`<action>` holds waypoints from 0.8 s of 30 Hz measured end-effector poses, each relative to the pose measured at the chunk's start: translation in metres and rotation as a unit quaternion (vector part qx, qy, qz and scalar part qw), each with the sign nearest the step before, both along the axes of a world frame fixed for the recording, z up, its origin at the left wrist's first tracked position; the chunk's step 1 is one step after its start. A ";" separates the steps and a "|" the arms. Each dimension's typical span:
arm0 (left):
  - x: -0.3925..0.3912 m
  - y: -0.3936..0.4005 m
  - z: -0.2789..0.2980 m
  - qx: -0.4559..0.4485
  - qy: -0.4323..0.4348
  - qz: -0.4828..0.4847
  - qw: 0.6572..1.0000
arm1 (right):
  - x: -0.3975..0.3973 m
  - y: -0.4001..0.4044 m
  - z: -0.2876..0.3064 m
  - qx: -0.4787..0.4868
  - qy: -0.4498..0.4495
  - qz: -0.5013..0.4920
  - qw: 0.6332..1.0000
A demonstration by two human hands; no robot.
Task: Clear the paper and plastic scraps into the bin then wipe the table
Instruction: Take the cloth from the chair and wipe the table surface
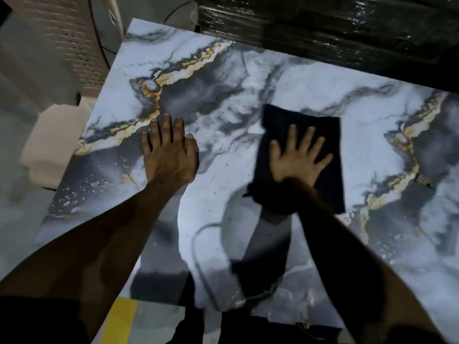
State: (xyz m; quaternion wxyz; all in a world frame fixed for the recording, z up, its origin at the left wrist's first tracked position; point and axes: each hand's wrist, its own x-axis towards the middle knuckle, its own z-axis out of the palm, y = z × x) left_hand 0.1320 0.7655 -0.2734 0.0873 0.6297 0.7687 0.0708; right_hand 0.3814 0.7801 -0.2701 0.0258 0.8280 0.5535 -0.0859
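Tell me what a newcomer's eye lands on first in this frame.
First the marble-patterned table, white and grey with gold veins, filling most of the view. Then the dark cloth lying right of centre, with the right hand pressed flat on it, fingers spread. The left hand rests flat on the bare tabletop left of centre, and a black plastic-wrapped stack sits along the far edge.

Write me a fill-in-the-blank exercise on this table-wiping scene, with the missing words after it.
1. The right hand presses a dark ____ flat on the table.
2. The left hand rests on the table with its fingers ____.
3. The table's surface has a ____ pattern with gold veins.

Missing words: cloth; straight; marble
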 end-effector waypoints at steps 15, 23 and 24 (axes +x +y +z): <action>0.000 0.000 0.001 0.012 -0.008 -0.005 1.000 | 0.051 -0.078 -0.002 0.005 -0.004 -0.100 0.995; -0.003 -0.001 0.003 -0.009 -0.022 -0.012 1.000 | -0.058 -0.182 -0.014 0.096 0.001 0.163 0.982; -0.005 -0.001 0.004 -0.012 -0.020 -0.017 1.000 | -0.039 -0.184 -0.015 0.091 -0.012 0.140 0.986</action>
